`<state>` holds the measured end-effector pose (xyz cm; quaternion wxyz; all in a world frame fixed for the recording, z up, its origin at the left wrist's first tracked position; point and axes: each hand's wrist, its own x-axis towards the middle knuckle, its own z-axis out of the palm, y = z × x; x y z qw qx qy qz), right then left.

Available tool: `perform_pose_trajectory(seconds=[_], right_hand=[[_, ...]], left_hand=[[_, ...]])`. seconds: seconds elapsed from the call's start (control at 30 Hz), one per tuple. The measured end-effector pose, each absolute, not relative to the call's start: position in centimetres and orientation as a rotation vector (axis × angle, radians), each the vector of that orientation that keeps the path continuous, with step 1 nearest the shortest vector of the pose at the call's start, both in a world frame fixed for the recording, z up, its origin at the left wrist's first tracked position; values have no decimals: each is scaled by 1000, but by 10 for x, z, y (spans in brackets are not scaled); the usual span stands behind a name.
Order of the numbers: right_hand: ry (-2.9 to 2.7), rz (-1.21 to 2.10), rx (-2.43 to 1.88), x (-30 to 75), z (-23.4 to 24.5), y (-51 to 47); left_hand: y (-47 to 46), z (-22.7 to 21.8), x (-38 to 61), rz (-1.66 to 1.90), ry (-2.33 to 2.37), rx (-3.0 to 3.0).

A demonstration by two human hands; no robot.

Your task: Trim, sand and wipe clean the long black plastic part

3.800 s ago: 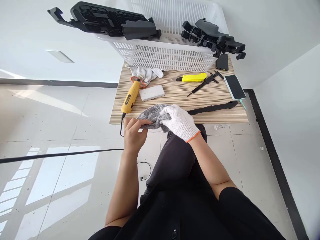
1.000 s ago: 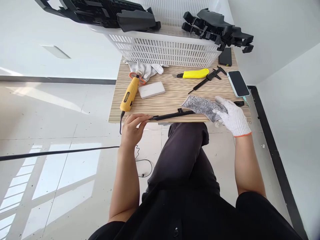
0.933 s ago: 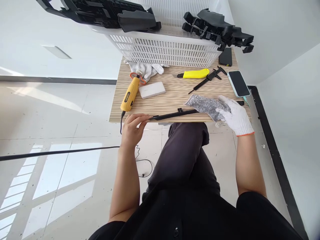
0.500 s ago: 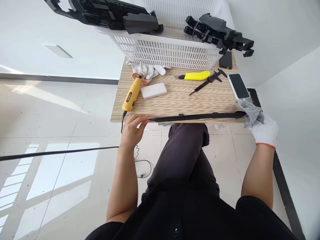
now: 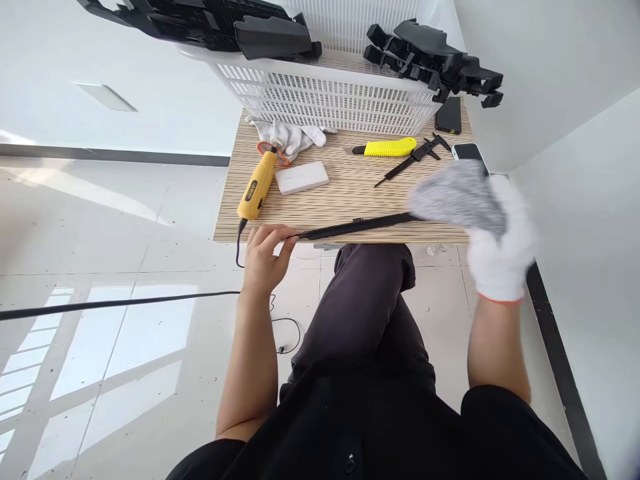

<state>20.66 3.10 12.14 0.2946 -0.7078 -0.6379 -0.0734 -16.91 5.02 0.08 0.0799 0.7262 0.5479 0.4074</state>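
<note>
My bare left hand (image 5: 270, 257) pinches the left end of a long, thin black plastic strip (image 5: 357, 227), which runs along the front edge of the table. In a white knitted glove, my right hand (image 5: 503, 243) grips a grey cloth (image 5: 463, 197); both are smeared by motion. The cloth hangs over the right end of the strip and hides it. Whether it touches the strip, I cannot tell. Just beyond my left hand lies a yellow corded rotary tool (image 5: 257, 187).
On the striped wooden table (image 5: 350, 193) lie a white block (image 5: 302, 178), a glove (image 5: 287, 137), a yellow utility knife (image 5: 390, 147), a black caliper (image 5: 415, 160) and two phones, one black (image 5: 449, 117). Behind stands a white basket (image 5: 330, 100) with black plastic parts (image 5: 273, 37) on top.
My right hand has swung left and up with the grey cloth, from beyond the strip's right end to over it. The strip's right end has risen slightly. My left hand keeps its pinch.
</note>
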Motion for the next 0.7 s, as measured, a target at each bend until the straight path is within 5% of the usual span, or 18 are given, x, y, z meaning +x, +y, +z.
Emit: perform_pose_trajectory(seconds=[0.27, 0.7], right_hand=[[-2481, 191, -1324, 78, 83, 54], [-2306, 306, -1456, 66, 73, 61]], left_hand=[[51, -8, -175, 1149, 1646, 2239], [53, -20, -164, 1059, 1757, 2099]])
